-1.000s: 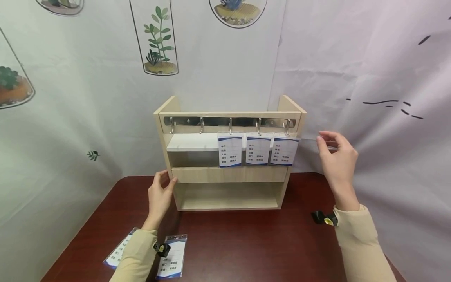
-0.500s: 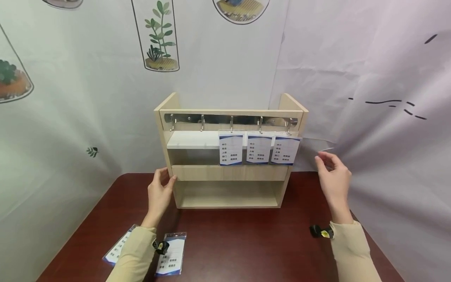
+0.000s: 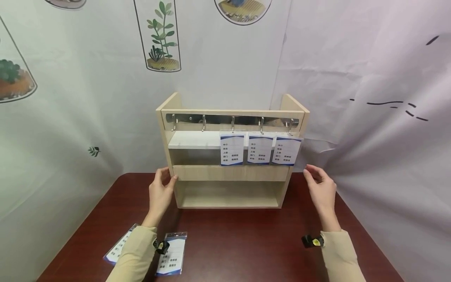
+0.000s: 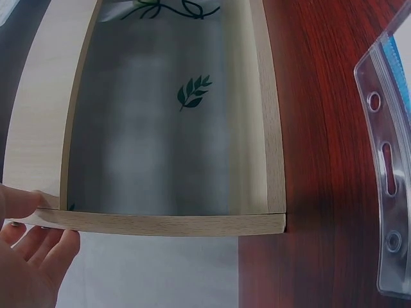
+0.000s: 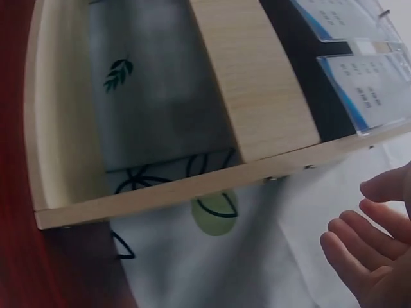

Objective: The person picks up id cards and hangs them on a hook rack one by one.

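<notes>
A light wooden shelf [image 3: 230,173] stands upright on the table, a metal hook rail [image 3: 211,119] across its top. Three badge holders with printed cards hang from its middle and right hooks: a left one [image 3: 232,149], a middle one [image 3: 260,149] and a right one [image 3: 286,151]. My left hand [image 3: 160,194] grips the shelf's left side panel, thumb on the front and fingers on the outer face, as the left wrist view shows. To the right of the shelf, my right hand [image 3: 322,192] is held in the air, fingers loosely bent, with a gap between it and the panel.
Two more badge holders lie on the dark red table [image 3: 239,243] at the front left: one [image 3: 172,254] beside my left sleeve, another [image 3: 121,244] partly under it. A printed cloth backdrop [image 3: 225,58] hangs behind and along both sides.
My right hand has come down and moved left, closer to the shelf's right side. My left hand keeps its hold on the left panel. The hanging badge holders have stayed in place.
</notes>
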Available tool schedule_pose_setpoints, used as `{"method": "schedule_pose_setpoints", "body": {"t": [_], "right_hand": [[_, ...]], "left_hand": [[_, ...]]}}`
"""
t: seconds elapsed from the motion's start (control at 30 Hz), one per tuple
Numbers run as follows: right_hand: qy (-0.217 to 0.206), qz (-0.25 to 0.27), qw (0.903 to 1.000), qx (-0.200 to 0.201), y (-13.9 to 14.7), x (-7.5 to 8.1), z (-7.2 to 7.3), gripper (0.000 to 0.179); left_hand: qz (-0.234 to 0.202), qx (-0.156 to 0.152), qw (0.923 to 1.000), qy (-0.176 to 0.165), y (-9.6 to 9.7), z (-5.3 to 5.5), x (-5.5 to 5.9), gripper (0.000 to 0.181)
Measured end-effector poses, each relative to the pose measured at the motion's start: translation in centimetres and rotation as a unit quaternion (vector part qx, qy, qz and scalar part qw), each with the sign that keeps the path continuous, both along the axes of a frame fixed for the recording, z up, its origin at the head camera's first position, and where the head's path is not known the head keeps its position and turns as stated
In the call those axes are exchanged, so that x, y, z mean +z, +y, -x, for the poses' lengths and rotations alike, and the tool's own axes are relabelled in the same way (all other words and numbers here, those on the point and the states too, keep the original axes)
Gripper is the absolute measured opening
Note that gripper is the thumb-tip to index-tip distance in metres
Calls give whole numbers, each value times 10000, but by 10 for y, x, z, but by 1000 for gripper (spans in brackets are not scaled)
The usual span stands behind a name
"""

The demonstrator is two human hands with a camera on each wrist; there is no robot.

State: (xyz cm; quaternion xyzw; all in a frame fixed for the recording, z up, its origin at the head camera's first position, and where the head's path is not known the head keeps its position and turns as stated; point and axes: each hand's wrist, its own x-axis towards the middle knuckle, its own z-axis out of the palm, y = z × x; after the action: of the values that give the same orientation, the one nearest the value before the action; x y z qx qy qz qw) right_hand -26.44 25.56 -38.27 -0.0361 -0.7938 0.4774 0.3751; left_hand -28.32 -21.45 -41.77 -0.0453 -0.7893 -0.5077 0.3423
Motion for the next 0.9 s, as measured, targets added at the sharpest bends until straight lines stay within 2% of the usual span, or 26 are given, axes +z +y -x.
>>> {"method": "schedule_pose_setpoints", "body": {"t": [0.4,0.57,0.73,0.9], "right_hand": [[-579,150,9961,647,-15,-25,6,39],[-732,237,9940,776,-22,-35,8,43],[-870,194,9923,860,-26,-37,10,50],[-717,266,9936,835,-29,-36,12,47]], "left_hand": [[-42,50,10000,27,1,-1,0,37],[-8,52,10000,10,1,-1,-1,37],[14,90,10000,-20,2,-2,-2,37],[39,120,9999,-19,1,-1,-1,37]]}}
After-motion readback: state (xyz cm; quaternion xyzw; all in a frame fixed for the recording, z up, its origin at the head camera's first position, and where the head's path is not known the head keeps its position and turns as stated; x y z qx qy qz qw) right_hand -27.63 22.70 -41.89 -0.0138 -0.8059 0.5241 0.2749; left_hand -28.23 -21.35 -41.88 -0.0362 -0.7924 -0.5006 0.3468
